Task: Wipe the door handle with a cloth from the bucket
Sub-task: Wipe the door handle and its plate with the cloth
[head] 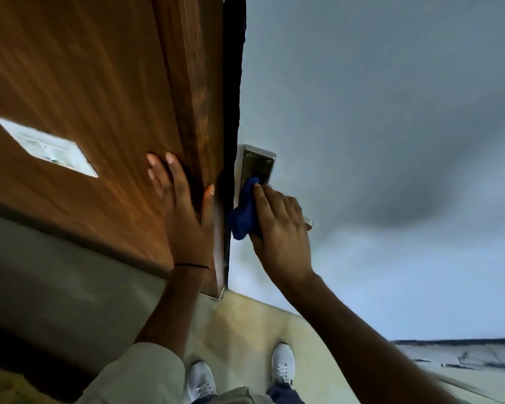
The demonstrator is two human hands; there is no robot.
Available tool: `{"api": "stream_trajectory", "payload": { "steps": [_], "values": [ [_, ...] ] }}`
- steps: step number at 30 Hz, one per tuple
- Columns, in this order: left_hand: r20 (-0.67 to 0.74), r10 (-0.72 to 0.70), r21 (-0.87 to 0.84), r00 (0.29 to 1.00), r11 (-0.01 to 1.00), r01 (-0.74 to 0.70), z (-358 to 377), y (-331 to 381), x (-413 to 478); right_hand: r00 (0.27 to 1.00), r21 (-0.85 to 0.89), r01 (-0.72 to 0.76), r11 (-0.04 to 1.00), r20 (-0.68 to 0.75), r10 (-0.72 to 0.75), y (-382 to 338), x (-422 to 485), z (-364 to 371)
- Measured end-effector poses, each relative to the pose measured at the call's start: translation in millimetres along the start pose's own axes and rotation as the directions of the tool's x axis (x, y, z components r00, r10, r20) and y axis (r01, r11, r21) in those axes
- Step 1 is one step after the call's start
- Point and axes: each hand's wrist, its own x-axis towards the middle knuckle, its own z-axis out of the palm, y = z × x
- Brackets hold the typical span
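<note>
Pressing a blue cloth [244, 212] against the metal door handle plate [255, 166], the right hand [280, 228] grips the cloth bunched under its fingers; the lever end [308, 223] pokes out just beyond the knuckles. Left hand [184, 211] lies flat and spread on the wooden panel [85, 83], grasping nothing, thumb at the edge. Pale door [376, 112] to the right. White switch plate [45, 147] on the wood. Two white shoes [283, 364] on tile below. Picture slightly blurred.
</note>
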Motion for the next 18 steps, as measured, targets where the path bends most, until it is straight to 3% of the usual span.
{"api": "stream_trajectory", "payload": {
  "steps": [4,12,18],
  "values": [
    [-0.019,0.003,-0.147,1.0,0.989,-0.006,-2.9,7.4,-4.9,0.999,0.018,0.032,0.999,0.016,-0.032,29.2,-17.5,-21.7],
    [-0.057,0.006,-0.148,0.998,0.989,-0.014,0.4,11.3,-8.5,0.997,0.014,0.053,0.999,-0.056,-0.052,7.9,-1.4,-4.3],
    [-0.051,-0.001,-0.113,0.999,0.994,-0.005,3.4,4.3,-7.4,0.992,0.054,0.128,0.99,-0.001,-0.128,29.2,-10.8,-17.7]
  ]
}}
